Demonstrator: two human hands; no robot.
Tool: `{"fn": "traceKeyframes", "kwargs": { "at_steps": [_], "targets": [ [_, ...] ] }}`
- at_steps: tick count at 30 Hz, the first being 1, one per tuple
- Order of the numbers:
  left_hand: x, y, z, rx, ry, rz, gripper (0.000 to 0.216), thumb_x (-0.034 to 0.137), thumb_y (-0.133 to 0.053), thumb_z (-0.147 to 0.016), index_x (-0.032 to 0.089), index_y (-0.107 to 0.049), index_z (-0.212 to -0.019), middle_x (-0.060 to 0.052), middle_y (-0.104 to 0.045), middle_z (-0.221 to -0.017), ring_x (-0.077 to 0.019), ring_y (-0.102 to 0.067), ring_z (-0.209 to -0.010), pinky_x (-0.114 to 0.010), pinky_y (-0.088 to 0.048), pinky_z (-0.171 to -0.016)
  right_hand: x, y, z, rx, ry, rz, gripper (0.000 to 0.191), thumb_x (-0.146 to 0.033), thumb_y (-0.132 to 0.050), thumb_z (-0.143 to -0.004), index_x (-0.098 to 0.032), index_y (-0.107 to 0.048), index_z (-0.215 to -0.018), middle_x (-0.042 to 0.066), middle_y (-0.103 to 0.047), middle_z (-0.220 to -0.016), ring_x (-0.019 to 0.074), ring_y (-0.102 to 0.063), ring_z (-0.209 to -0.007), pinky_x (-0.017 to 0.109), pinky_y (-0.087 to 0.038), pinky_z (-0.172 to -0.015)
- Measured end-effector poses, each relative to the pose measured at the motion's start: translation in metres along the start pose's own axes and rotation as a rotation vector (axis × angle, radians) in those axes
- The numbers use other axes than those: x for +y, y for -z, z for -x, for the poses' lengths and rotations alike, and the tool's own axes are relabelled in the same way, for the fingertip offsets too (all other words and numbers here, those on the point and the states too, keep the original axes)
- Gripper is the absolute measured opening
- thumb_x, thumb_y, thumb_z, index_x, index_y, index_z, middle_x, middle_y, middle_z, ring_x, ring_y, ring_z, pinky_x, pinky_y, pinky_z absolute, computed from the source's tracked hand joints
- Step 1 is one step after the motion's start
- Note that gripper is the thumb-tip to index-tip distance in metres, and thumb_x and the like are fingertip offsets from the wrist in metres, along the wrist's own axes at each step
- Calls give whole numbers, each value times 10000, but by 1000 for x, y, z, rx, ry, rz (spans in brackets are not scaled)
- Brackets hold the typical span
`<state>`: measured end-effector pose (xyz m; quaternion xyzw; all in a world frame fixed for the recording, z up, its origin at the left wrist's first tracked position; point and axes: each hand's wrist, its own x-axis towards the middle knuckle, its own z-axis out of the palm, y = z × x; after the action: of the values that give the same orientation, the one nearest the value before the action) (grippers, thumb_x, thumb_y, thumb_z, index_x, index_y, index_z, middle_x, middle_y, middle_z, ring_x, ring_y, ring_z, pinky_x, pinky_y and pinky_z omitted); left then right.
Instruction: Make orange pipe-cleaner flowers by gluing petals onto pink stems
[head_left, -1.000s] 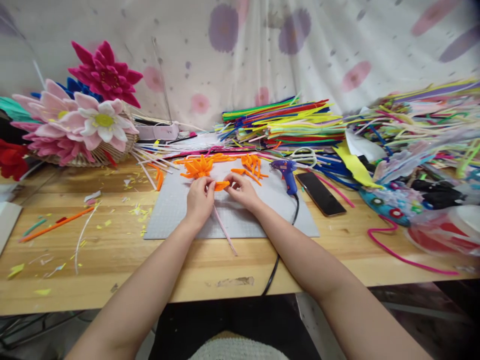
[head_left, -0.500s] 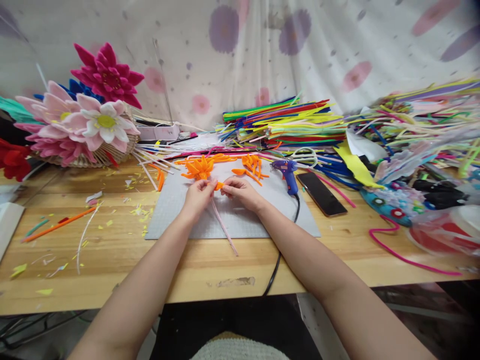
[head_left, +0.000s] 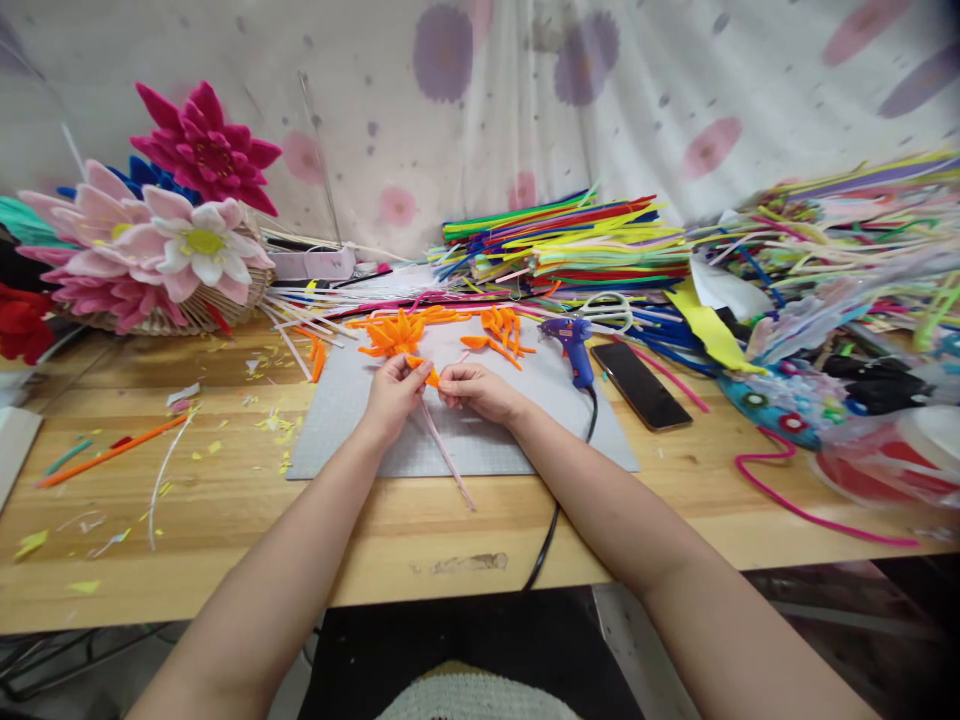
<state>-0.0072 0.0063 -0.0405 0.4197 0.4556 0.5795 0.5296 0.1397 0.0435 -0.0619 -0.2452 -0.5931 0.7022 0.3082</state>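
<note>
Between my two hands is a small orange pipe-cleaner petal [head_left: 429, 374]. My left hand [head_left: 396, 398] pinches its left end between thumb and finger. My right hand [head_left: 477, 390] has its fingers closed at the petal's right end. Just behind my left hand lies an orange pipe-cleaner flower [head_left: 397, 332] with pointed petals. A pale pink stem [head_left: 448, 456] runs from under my hands toward the table's front edge. Several loose orange petals [head_left: 501, 332] lie farther back on the grey cutting mat [head_left: 330, 440].
A blue glue gun [head_left: 576, 350] with a black cord lies right of my hands, beside a phone [head_left: 642, 386]. Bundles of pipe cleaners [head_left: 570, 245] line the back. Finished flowers in a basket [head_left: 180, 240] stand at left. Yellow scraps litter the wooden table [head_left: 240, 500].
The orange petal has turned from nearly level to slanting down to the right. My right hand has shifted slightly, its fingers more curled. The view has moved a little.
</note>
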Motion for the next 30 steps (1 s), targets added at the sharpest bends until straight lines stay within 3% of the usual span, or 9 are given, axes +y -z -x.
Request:
{"fn": "traceKeyframes", "kwargs": {
  "at_steps": [3, 5, 7, 10, 12, 19, 26, 30],
  "targets": [
    [-1, 3, 0, 65, -273, -188, 194, 193, -724, -610, 138, -538, -603, 43, -491, -541, -37, -418, -493, -149, -313, -470, 0, 0, 0, -5, -3, 3, 290, -401, -668, -668, -145, -543, -615, -38, -504, -512, 56, -406, -465, 201, -251, -471],
    [-1, 4, 0, 67, -312, -215, 191, 196, -723, -612, 138, -542, -604, 42, -494, -549, -36, -423, -503, -147, -324, -486, -1, -1, 0, -3, 3, 6, 298, -408, -667, -668, -145, -537, -614, -39, -502, -514, 56, -406, -468, 201, -256, -475],
    [1, 4, -1, 33, -196, -150, 208, 243, -699, -649, 141, -523, -608, 47, -469, -507, -31, -388, -445, -146, -293, -433, -2, -1, 1, -3, 3, 6, 314, -423, -671, -664, -147, -529, -618, -40, -503, -526, 57, -414, -482, 200, -270, -485],
    [5, 2, 0, -96, 167, -7, 220, 317, -641, -710, 145, -511, -664, 61, -426, -447, -13, -255, -329, -149, -151, -331, -2, -2, 2, -13, -6, 13, 338, -455, -674, -656, -150, -529, -644, -42, -506, -550, 60, -422, -499, 202, -287, -492],
    [8, 0, 1, -143, 328, 62, 200, 297, -633, -721, 145, -503, -706, 70, -418, -435, -2, -205, -299, -142, -88, -313, -2, -2, 2, -15, 5, 37, 342, -467, -668, -661, -149, -543, -669, -42, -510, -564, 60, -416, -504, 205, -288, -497],
    [9, -1, 3, -74, 322, 90, 158, 211, -618, -742, 144, -479, -706, 64, -438, -420, 3, -243, -281, -110, -118, -292, -2, -4, 1, 52, 83, 146, 314, -447, -659, -680, -146, -569, -673, -45, -503, -575, 62, -379, -518, 222, -266, -517],
    [12, -1, 2, -93, 404, 93, 113, 145, -515, -814, 134, -480, -707, 61, -421, -433, 10, -235, -277, -94, -121, -277, -4, -5, 1, 60, 124, 164, 306, -440, -652, -692, -148, -568, -652, -40, -509, -582, 70, -408, -547, 226, -289, -548],
    [14, -1, 1, -139, 448, 156, 191, 195, -485, -845, 127, -460, -668, 52, -420, -464, 16, -236, -283, -87, -118, -263, -5, -6, -2, 61, 132, 143, 327, -468, -655, -677, -153, -571, -666, -37, -515, -589, 71, -422, -553, 220, -315, -547]
  ]
}}
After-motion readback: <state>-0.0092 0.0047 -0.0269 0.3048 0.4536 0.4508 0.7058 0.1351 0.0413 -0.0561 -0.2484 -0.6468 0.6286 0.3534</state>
